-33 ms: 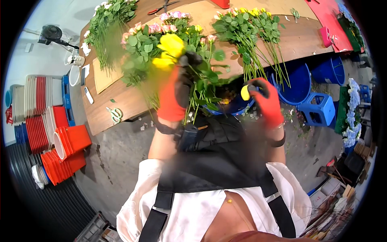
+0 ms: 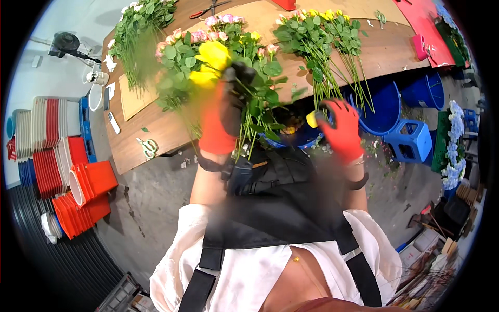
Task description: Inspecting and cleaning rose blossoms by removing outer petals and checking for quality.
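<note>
My left hand [image 2: 223, 114], in a red and black work glove, is closed around the stems of yellow roses [image 2: 213, 55]. Their blooms stand above the fist, and green leaves hang out to its right. To the right, my right hand [image 2: 341, 130], gloved the same way, pinches a yellow petal [image 2: 312, 119] between thumb and fingertips, apart from the roses. Behind the left hand lie pink roses [image 2: 200, 36] with leafy stems on the wooden table [image 2: 127, 151]. A blurred green patch partly covers the stems at left.
Yellow and pink roses [image 2: 325, 39] lie at the back right. Below the table edge stand blue buckets [image 2: 382, 112] and a blue stool [image 2: 410, 140]. Green-handled scissors [image 2: 149, 149] lie at the table's left corner. Orange bins [image 2: 93, 182] stack at left. Petals litter the grey floor.
My left hand and the yellow roses have shifted slightly left. My right hand has also moved a little left with the petal, its outer fingers straighter than before.
</note>
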